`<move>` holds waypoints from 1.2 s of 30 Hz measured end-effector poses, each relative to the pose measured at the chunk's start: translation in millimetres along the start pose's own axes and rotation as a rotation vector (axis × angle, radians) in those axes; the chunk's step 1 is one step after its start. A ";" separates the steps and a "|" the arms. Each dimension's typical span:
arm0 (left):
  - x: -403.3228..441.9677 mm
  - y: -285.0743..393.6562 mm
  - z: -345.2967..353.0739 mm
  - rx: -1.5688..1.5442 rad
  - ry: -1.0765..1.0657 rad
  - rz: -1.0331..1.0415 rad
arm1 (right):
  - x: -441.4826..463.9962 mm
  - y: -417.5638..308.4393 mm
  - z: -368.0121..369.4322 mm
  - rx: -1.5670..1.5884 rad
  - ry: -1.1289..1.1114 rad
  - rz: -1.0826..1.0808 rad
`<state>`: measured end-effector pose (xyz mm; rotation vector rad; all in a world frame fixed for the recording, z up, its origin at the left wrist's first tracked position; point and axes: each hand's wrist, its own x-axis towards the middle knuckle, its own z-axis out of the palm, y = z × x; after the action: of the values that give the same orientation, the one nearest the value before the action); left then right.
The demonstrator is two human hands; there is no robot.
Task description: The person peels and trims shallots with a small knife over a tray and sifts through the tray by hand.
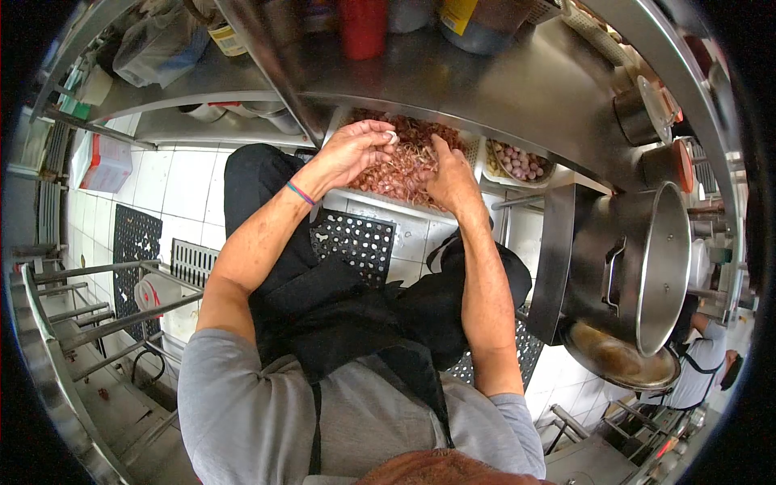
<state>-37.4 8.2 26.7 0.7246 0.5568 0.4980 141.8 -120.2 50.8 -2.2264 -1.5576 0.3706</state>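
Note:
A white tray (384, 201) full of reddish-brown shallots or skins (396, 174) stands on the floor under a steel counter. Over its left part, my left hand (353, 152) pinches a small white piece (393, 137) between thumb and fingertips. My right hand (453, 176) is at the tray's right side, its fingers down at the skins and partly hidden; whether it grips anything cannot be made out. To the right of the tray, a smaller white container (524, 179) holds several round pinkish bulbs (521, 160).
Above the tray runs a steel counter (501, 97) with a red container (362, 28). A large steel pot (626, 267) stands at the right, near a round lid (618, 356). Metal racks (105, 323) are at the left. A co-worker (703, 364) is at the far right.

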 end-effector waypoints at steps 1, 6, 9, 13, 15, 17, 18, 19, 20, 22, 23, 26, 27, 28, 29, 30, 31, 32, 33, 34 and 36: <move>-0.4 -0.4 4.0 0.009 0.025 -0.003 | 1.8 1.5 -1.0 0.069 -0.019 -0.056; 4.7 -15.4 9.1 0.008 -0.001 0.012 | -0.9 -30.0 -22.0 0.486 -0.092 -0.043; 5.4 -20.6 13.5 0.031 -0.033 0.030 | -0.6 -24.9 -4.4 0.425 0.039 -0.116; 7.8 -26.1 14.3 0.123 -0.055 0.065 | 0.4 -8.8 9.4 0.574 -0.075 0.015; 5.9 -29.2 17.8 0.172 -0.031 0.067 | -1.5 -3.3 11.4 0.577 -0.085 -0.028; 8.1 -32.1 17.3 0.209 -0.020 0.085 | -0.6 3.1 21.4 0.608 -0.063 -0.084; 9.3 -33.7 17.4 0.229 -0.016 0.092 | 2.0 3.9 27.9 0.636 -0.037 -0.119; 10.8 -34.3 17.0 0.232 -0.020 0.086 | 2.9 6.1 31.8 0.664 -0.010 -0.154; 12.3 -33.6 16.1 0.236 -0.023 0.080 | 3.3 11.9 31.3 0.828 -0.114 -0.020; 12.4 -28.9 15.9 0.268 0.030 0.093 | 2.3 -4.8 -0.3 1.149 -0.324 0.255; 11.8 -26.1 16.6 0.292 0.086 0.111 | 1.8 -9.2 -3.9 1.281 -0.330 0.308; 18.7 -26.9 3.7 0.655 0.232 0.328 | 6.5 4.7 2.4 1.365 -0.372 0.418; 17.2 -23.3 1.5 0.857 0.254 0.449 | 5.5 5.3 3.2 1.333 -0.311 0.475; 14.1 -17.8 3.5 1.055 0.273 0.577 | 8.6 18.5 13.7 1.349 -0.296 0.520; 9.6 -13.5 5.8 1.167 0.277 0.561 | 11.1 33.7 24.5 1.367 -0.275 0.604; 6.0 -9.4 4.9 1.283 0.286 0.547 | 13.1 48.2 33.7 1.386 -0.256 0.686; 4.1 -6.2 4.5 1.199 0.235 0.428 | 13.6 61.5 38.6 1.380 -0.210 0.775; 0.5 -0.8 3.3 1.218 0.167 0.222 | 14.3 75.1 42.6 1.373 -0.168 0.861; 1.2 -5.7 -2.2 1.229 0.148 0.234 | 15.4 87.9 46.2 1.366 -0.130 0.946; 1.8 -10.5 -8.0 1.239 0.131 0.245 | 17.2 104.6 48.7 1.405 -0.008 0.929; -6.3 -8.2 -6.0 1.465 0.082 0.550 | 23.1 130.4 44.3 1.473 0.238 0.883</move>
<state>-44.0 2.1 18.9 2.3017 0.7677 0.5812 239.4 -130.4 -48.7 -1.3999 0.1250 0.9996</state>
